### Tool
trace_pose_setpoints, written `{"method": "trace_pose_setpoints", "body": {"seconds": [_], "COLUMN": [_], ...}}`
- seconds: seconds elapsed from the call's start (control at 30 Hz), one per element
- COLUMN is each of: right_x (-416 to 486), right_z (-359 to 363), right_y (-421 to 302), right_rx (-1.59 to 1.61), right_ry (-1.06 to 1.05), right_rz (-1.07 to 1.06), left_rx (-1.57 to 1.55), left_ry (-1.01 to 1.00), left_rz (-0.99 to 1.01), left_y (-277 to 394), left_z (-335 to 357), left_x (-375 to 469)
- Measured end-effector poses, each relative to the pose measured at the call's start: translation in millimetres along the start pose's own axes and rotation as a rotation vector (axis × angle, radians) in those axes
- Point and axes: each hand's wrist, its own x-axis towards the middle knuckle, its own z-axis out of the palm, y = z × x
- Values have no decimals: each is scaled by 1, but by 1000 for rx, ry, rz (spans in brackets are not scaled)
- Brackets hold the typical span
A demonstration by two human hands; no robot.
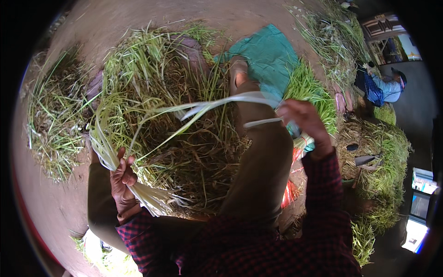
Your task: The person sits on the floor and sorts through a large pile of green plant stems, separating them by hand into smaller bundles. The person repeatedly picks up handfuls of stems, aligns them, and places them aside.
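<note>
My left hand (123,183) grips a bunch of pale green-white plant stalks (107,149), their white ends fanning out below the fist and their long leaves arching up. Toward the right, my right hand (303,117), slightly blurred, is closed on whitish leaf strands (225,101) that stretch across above my leg; a short pale piece sticks out beneath them. Between my legs lies a heap of green stalks and dry plant matter (193,155). What lies inside the right fingers is hidden by blur.
A teal sheet (270,59) lies past my foot, beside bright green bundled stalks (309,90). Red-orange strands (290,194) are right of my knee. More plant heaps lie left (59,121) and right (384,173). Another person (387,88) sits at the upper right.
</note>
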Motion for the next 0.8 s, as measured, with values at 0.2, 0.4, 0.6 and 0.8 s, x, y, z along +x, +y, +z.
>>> {"method": "trace_pose_setpoints", "body": {"seconds": [0.2, 0.4, 0.6, 0.8], "right_x": [-38, -13, 2, 18], "right_z": [-137, -167, -104, -13], "right_y": [79, 150, 340, 385], "right_rx": [177, 250, 87, 52], "right_ry": [659, 912, 886, 624], "right_rz": [30, 146, 293, 682], "left_rx": [60, 183, 153, 197], "left_ry": [-7, 76, 59, 162], "left_rz": [-16, -26, -110, -115], "left_y": [-1, -3, -12, -8], "left_z": [-19, -26, -24, -23], "left_x": [12, 17, 31, 26]}}
